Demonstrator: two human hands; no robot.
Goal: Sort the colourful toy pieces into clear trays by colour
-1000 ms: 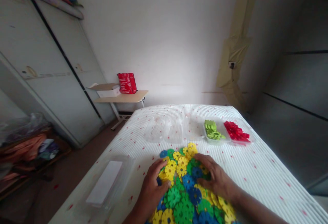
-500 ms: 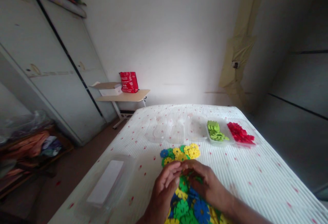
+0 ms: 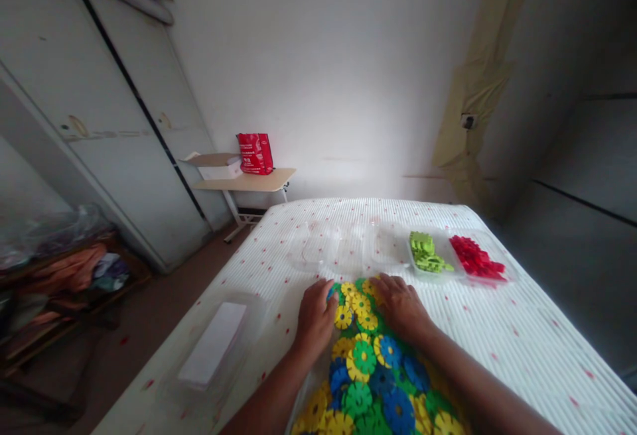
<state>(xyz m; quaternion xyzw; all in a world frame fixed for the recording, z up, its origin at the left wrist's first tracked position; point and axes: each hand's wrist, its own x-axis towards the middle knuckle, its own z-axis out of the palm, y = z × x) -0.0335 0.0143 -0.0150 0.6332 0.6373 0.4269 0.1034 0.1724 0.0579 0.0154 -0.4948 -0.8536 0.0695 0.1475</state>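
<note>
A pile of yellow, green and blue notched plastic discs, snowflake building pieces (image 3: 365, 355), covers the near middle of the table. My left hand (image 3: 314, 315) rests against the far left edge of the pile, its fingers pointing forward beside the discs. On the opposite side my right hand (image 3: 404, 306) lies at the far right edge, fingers spread and bent over the outermost yellow pieces. Both hands are open and touch the pile from its two sides. Part of the pile's right side is hidden by my right forearm.
Clear plastic containers stand in a row beyond the pile: a container of light green pieces (image 3: 426, 256), one of red pieces (image 3: 478, 259), and see-through ones (image 3: 346, 252) further left. A clear box with a white card (image 3: 213, 345) lies at left. A red bag (image 3: 255, 154) stands on a side table.
Both hands have moved forward and apart, from cupped close together over the pile to its far left and right edges. More of the discs show between them.
</note>
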